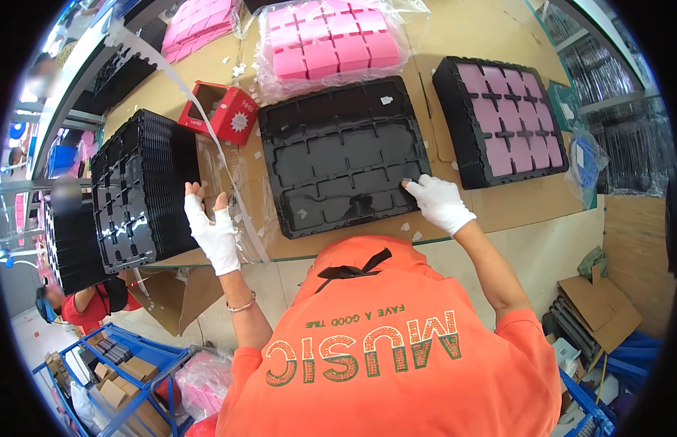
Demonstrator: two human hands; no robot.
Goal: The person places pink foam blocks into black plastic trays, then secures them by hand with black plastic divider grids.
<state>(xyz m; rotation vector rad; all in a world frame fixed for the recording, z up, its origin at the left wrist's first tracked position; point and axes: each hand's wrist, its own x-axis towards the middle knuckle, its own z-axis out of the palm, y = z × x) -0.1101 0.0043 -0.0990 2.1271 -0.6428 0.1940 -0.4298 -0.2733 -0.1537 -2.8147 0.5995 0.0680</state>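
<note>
A black plastic tray with molded compartments (345,149) lies on the work table in front of me; its cells look bare of pink inserts. My right hand (442,205), in a white glove with bare fingertips, is closed over the tray's right rim near the front corner. In a matching glove, my left hand (214,231) is raised with fingers apart and holds nothing. It is beside a tall stack of black trays (145,189) at the left. To the right stands another stack of black trays (455,124), its top one filled with pink foam pieces (502,116).
Bagged pink foam blocks (331,40) lie at the far side, near a red open box (220,113). Foam scraps dot the cardboard-covered table (491,207). A blue rack (145,386) stands behind at left; a person in red (94,309) is beyond the tray stacks.
</note>
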